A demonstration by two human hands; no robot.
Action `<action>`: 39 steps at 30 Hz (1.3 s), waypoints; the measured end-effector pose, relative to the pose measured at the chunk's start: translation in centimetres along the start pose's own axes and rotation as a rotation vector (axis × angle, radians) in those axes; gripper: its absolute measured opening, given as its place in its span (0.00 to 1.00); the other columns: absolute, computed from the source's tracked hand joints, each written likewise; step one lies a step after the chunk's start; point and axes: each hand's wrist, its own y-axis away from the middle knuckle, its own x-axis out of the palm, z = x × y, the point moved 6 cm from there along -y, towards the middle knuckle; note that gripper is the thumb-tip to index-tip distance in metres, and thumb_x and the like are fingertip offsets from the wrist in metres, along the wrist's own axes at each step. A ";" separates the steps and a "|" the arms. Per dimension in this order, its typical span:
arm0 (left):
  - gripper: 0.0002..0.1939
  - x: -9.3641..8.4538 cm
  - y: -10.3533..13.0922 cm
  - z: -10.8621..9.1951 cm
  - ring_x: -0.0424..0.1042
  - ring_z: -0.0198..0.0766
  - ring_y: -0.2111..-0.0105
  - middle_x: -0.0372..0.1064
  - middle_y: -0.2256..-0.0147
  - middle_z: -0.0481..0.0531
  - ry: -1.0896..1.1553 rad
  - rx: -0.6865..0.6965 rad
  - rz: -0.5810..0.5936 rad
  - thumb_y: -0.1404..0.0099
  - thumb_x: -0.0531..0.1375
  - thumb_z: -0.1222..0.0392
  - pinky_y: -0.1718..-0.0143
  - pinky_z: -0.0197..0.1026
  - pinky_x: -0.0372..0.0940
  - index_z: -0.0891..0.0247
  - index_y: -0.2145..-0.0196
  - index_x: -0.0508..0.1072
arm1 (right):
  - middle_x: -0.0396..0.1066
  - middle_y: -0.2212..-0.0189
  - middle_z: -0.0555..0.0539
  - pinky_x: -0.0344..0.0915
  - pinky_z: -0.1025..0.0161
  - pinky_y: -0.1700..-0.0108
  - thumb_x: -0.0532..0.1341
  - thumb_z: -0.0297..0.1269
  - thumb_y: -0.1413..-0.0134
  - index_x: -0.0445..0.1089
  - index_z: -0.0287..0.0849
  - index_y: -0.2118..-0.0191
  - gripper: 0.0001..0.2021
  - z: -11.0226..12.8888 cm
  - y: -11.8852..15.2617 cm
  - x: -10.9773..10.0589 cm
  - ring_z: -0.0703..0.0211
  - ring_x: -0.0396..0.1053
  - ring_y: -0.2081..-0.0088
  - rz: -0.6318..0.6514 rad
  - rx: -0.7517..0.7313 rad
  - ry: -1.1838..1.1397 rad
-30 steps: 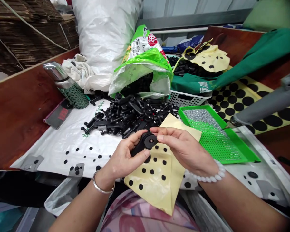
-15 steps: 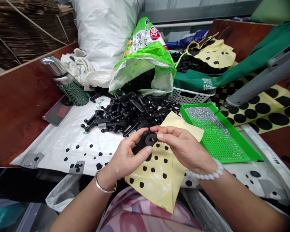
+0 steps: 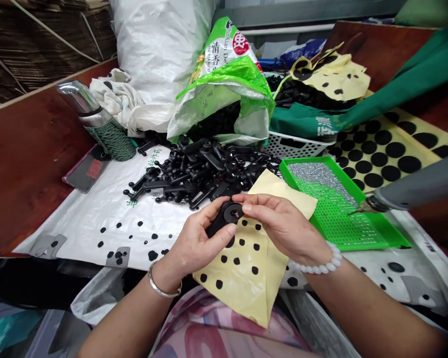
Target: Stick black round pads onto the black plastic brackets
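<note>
My left hand (image 3: 188, 241) is closed around a black plastic arm-shaped part (image 3: 217, 223), its thumb along the near side. The part's round end has a hole in the middle and faces up. My right hand (image 3: 293, 228) pinches the edge of that round end between thumb and fingertips; a thin black disc there may be separate, I cannot tell. Under both hands lies a yellow backing sheet (image 3: 242, 293) with small black stick-on dots. Beyond them, similar black plastic parts (image 3: 194, 174) are heaped on the white sacking.
At right, a green tray (image 3: 358, 246) holds small screws, with a grey electric screwdriver (image 3: 418, 184) hanging over it. A green-and-white bag (image 3: 224, 84) stands behind the heap. At left are a steel flask (image 3: 112, 134) and a phone (image 3: 85, 171). Sheets of larger black discs (image 3: 379, 159) lie right.
The screwdriver has swung down and to the right, its tip now over the tray's right side. Both hands stay nearly in place on the part; the camera view has shifted slightly.
</note>
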 end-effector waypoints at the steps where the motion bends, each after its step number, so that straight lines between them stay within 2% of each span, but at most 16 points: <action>1: 0.26 0.0 0.0 0.0 0.67 0.46 0.51 0.67 0.49 0.58 0.004 -0.002 -0.002 0.40 0.58 0.60 0.50 0.44 0.62 0.64 0.44 0.61 | 0.72 0.63 0.47 0.59 0.62 0.58 0.66 0.38 0.61 0.72 0.39 0.73 0.07 -0.1 0.0 0.0 0.64 0.65 0.66 -0.002 0.002 0.008; 6: 0.25 0.0 -0.1 0.2 0.68 0.46 0.52 0.68 0.51 0.58 0.004 -0.003 -0.036 0.40 0.59 0.59 0.51 0.44 0.62 0.64 0.45 0.62 | 0.71 0.58 0.44 0.58 0.61 0.55 0.65 0.38 0.59 0.68 0.39 0.79 0.09 0.0 -0.2 -0.2 0.59 0.66 0.59 -0.009 -0.046 0.054; 16: 0.23 0.1 -0.1 0.9 0.70 0.44 0.55 0.69 0.53 0.57 -0.007 -0.042 -0.094 0.38 0.56 0.56 0.54 0.43 0.65 0.64 0.46 0.63 | 0.70 0.57 0.45 0.55 0.59 0.52 0.63 0.38 0.55 0.69 0.39 0.77 0.08 -0.5 -0.5 -0.4 0.58 0.65 0.57 -0.005 -0.107 0.135; 21: 0.22 0.0 -0.2 1.1 0.72 0.39 0.61 0.71 0.58 0.55 -0.046 -0.036 -0.093 0.37 0.56 0.55 0.61 0.38 0.66 0.63 0.46 0.63 | 0.70 0.57 0.46 0.56 0.59 0.54 0.62 0.38 0.55 0.68 0.40 0.77 0.07 -0.3 -0.4 -0.2 0.58 0.65 0.58 -0.051 -0.117 0.178; 27: 0.22 0.2 -0.3 1.5 0.69 0.31 0.77 0.72 0.67 0.52 -0.025 -0.074 -0.066 0.36 0.53 0.54 0.73 0.33 0.65 0.65 0.46 0.62 | 0.70 0.59 0.45 0.57 0.60 0.53 0.61 0.37 0.55 0.67 0.40 0.78 0.08 -0.2 -0.4 -0.2 0.57 0.65 0.57 -0.074 -0.147 0.213; 31: 0.21 0.2 -0.2 1.6 0.68 0.31 0.78 0.72 0.69 0.51 0.015 -0.113 -0.086 0.34 0.51 0.53 0.75 0.33 0.63 0.65 0.47 0.64 | 0.70 0.60 0.44 0.57 0.59 0.53 0.62 0.37 0.56 0.67 0.39 0.78 0.08 -0.3 -0.5 -0.1 0.57 0.66 0.57 -0.080 -0.154 0.213; 35: 0.21 0.1 -0.2 2.1 0.67 0.32 0.80 0.69 0.78 0.48 0.057 -0.146 -0.103 0.34 0.49 0.52 0.78 0.33 0.61 0.66 0.49 0.66 | 0.70 0.60 0.44 0.58 0.61 0.53 0.61 0.37 0.56 0.67 0.39 0.78 0.08 -0.3 -0.6 -0.1 0.58 0.67 0.58 -0.068 -0.157 0.213; 39: 0.22 0.4 -0.2 2.5 0.67 0.33 0.79 0.70 0.78 0.49 0.163 -0.176 -0.066 0.35 0.51 0.51 0.78 0.33 0.61 0.67 0.49 0.65 | 0.70 0.62 0.45 0.59 0.60 0.53 0.61 0.37 0.55 0.67 0.39 0.78 0.08 -0.7 -0.7 -0.1 0.58 0.67 0.58 -0.056 -0.156 0.211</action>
